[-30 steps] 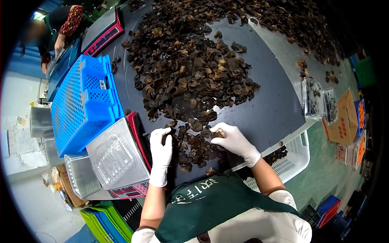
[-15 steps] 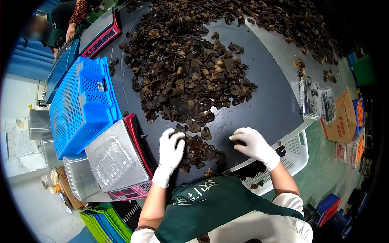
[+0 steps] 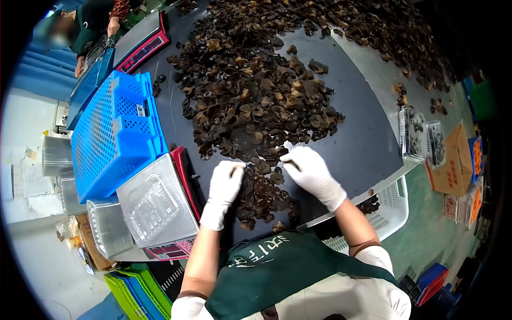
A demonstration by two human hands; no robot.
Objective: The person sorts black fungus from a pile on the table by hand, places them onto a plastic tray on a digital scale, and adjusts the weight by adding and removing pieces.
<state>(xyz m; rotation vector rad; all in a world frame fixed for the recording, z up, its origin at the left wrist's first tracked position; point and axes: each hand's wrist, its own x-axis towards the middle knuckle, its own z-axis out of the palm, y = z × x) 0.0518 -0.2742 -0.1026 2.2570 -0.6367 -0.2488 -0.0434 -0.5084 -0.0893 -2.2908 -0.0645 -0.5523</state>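
Note:
Both hands wear white gloves. My left hand [image 3: 225, 184] is closed, with its fingers bent at the left edge of a small heap of dark brown wood ear mushrooms [image 3: 261, 200]; whatever its fingertips hold is hidden. My right hand [image 3: 313, 173] reaches to the near edge of the large pile of wood ear mushrooms [image 3: 256, 101]. Its fingers are stretched out, the thumb is apart from them, and the fingertips are by a few loose pieces. The small heap lies between my hands, close to the green apron [image 3: 288, 266].
A scale [image 3: 154, 205] with a clear plastic lid [image 3: 154, 208] and a blue crate [image 3: 114, 136] stand at left. Filled clear boxes [image 3: 413, 133] sit at the table's right edge, above a white basket [image 3: 392, 213]. A co-worker's hand [image 3: 113, 25] is at upper left.
My right hand has moved up and left, from bare tabletop to the edge of the large pile. My left hand has moved slightly up. The view has shifted a little.

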